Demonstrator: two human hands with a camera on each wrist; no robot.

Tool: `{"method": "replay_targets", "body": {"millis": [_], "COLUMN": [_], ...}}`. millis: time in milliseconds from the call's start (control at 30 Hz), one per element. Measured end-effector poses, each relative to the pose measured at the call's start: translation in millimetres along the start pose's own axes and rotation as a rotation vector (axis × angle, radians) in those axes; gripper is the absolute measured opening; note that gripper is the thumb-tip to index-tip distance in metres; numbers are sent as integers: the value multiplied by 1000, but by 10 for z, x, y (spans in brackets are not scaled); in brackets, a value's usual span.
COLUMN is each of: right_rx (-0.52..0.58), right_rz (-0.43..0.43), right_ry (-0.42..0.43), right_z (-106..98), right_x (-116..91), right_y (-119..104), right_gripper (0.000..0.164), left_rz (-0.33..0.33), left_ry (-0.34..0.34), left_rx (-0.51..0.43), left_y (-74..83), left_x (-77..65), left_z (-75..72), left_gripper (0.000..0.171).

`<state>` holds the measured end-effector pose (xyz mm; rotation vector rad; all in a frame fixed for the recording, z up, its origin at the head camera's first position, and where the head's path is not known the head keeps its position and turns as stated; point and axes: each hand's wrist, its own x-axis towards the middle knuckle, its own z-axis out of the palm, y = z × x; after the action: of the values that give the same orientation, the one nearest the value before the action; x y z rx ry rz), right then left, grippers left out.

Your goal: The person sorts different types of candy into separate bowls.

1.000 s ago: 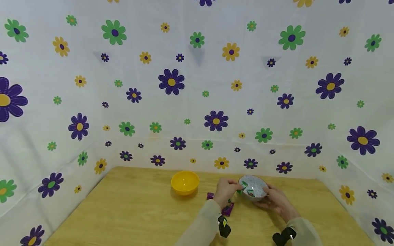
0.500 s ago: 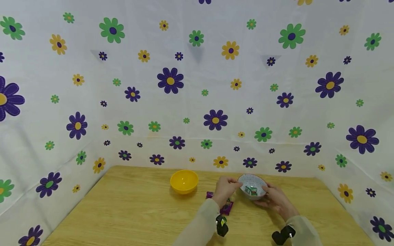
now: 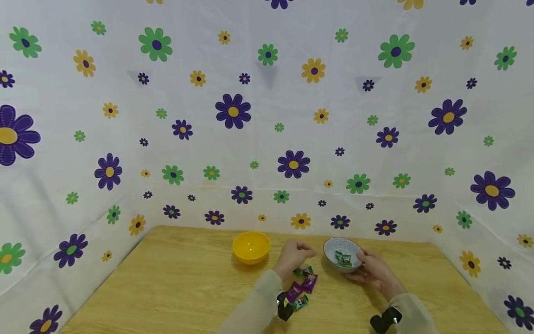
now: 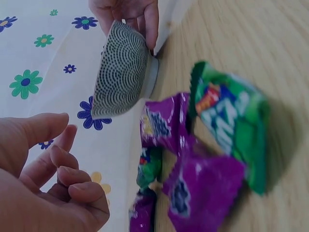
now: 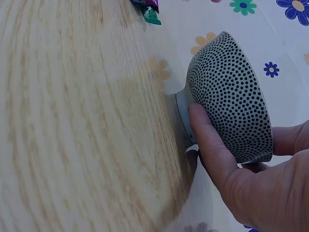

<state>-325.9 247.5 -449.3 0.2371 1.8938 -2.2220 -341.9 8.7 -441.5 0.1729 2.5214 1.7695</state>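
A small patterned bowl [image 3: 342, 245] with a reddish rim tilts at the right of the table, several green-wrapped candies [image 3: 343, 259] inside it. My right hand [image 3: 375, 274] grips this bowl, thumb over the rim and fingers under it by the foot; dark dots cover its outside in the right wrist view. Left of the bowl, my left hand [image 3: 292, 256] hovers holding nothing, with thumb and index finger apart and the other fingers loosely bent. Below that hand lie purple-wrapped candies [image 4: 205, 191] and green-wrapped candies [image 4: 234, 118], partly covered by the wrist in the head view.
A yellow bowl [image 3: 251, 248] stands toward the back of the wooden table [image 3: 183, 278], left of my left hand. White sheeting [image 3: 267, 139] printed with flowers rises behind the table and along both sides. Each wrist wears a black camera [image 3: 385, 320].
My left hand let a green-wrapped candy drop into the patterned bowl, then drew back to the left and came away empty, uncovering more candies. My right hand keeps holding the bowl.
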Motion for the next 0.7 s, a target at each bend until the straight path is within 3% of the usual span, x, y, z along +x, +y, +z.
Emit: {"method": "replay_targets", "body": {"millis": [300,700], "right_rx": [5,7], "right_rz": [4,-6], "right_ry": [1,-11], "right_z": [-9,-16], "right_x": [-3,2], "right_y": [12,22], "right_gripper": [57,57], "left_rz": [4,57], "left_ry": [-56,-349], "left_rx": [75,64], "left_y": [-144,-296], "left_x": [-34,-176], "left_z": [-125,-390], "left_gripper": [10,11]}}
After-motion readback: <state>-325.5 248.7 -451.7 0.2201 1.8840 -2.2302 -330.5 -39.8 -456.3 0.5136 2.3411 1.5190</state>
